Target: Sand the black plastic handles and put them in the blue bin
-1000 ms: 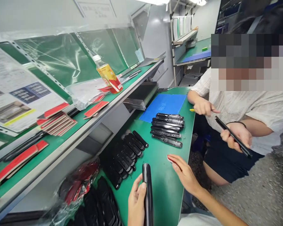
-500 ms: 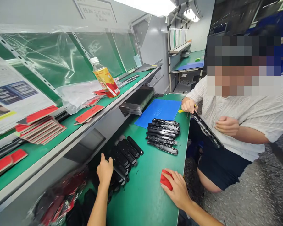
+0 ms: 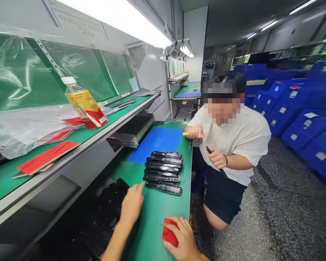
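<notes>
My left hand (image 3: 132,203) reaches over the green bench, fingers stretched out and holding nothing I can see. Its fingertips are close to the near end of a row of black plastic shells (image 3: 164,187), which lie side by side and look like long handle housings. My right hand (image 3: 182,237) presses on a small red pad (image 3: 169,232) at the bench's right edge, fingers curled over it. Left of my left arm, in shadow, lies a heap of dark pieces (image 3: 108,203), partly hidden by that arm.
A co-worker in a white top (image 3: 233,134) sits at the right, holding a yellow-handled tool and a black piece. A blue mat (image 3: 159,141) lies beyond the shells. The shelf at left carries a tilted drink bottle (image 3: 87,105) and red strips (image 3: 47,156). Blue crates (image 3: 296,108) stand behind.
My view has turned right. My left hand has moved from the dark heap toward the row of shells. The right hand stays on the red pad. The co-worker's other hand now grips the black piece.
</notes>
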Tool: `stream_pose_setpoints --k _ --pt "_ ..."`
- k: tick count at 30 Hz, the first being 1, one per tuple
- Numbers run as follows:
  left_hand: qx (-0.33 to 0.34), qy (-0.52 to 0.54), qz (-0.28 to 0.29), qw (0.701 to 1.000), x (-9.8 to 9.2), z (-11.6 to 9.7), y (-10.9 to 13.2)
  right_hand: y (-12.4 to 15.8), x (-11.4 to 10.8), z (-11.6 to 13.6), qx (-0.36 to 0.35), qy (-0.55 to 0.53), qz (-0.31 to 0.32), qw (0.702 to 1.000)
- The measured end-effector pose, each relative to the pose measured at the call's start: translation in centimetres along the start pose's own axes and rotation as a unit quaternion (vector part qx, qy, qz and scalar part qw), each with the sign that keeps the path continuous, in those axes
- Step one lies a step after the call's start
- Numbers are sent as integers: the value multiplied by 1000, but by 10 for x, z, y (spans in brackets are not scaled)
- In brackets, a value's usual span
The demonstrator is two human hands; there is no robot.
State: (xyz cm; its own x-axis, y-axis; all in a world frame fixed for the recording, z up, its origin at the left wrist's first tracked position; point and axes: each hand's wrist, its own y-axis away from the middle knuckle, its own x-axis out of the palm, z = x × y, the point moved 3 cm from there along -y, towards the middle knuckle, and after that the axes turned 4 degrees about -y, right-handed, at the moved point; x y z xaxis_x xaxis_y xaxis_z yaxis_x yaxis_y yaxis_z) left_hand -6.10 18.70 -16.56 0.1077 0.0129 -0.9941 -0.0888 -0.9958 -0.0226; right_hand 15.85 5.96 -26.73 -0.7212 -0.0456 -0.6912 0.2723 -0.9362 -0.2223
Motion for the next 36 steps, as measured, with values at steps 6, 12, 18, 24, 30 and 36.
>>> stream_pose_setpoints --k 6,12,18,24,30,36 --pt "138 55 -1 989 55 -89 -8 -6 6 -11 -12 -11 34 999" --pt "120 188 -19 975 42 -81 3 -7 4 -19 -11 -72 52 996" --pt "-64 426 -111 895 10 -46 46 2 -17 -20 -18 -165 34 985" --pt "-291 687 -66 662 6 -30 112 1 -37 14 148 -491 -75 856" --pt "-300 902 3 312 -40 -103 140 -10 -84 71 77 -515 -99 848" --pt "-308 858 80 402 -47 -132 150 -3 -134 108 -231 -209 -107 944"
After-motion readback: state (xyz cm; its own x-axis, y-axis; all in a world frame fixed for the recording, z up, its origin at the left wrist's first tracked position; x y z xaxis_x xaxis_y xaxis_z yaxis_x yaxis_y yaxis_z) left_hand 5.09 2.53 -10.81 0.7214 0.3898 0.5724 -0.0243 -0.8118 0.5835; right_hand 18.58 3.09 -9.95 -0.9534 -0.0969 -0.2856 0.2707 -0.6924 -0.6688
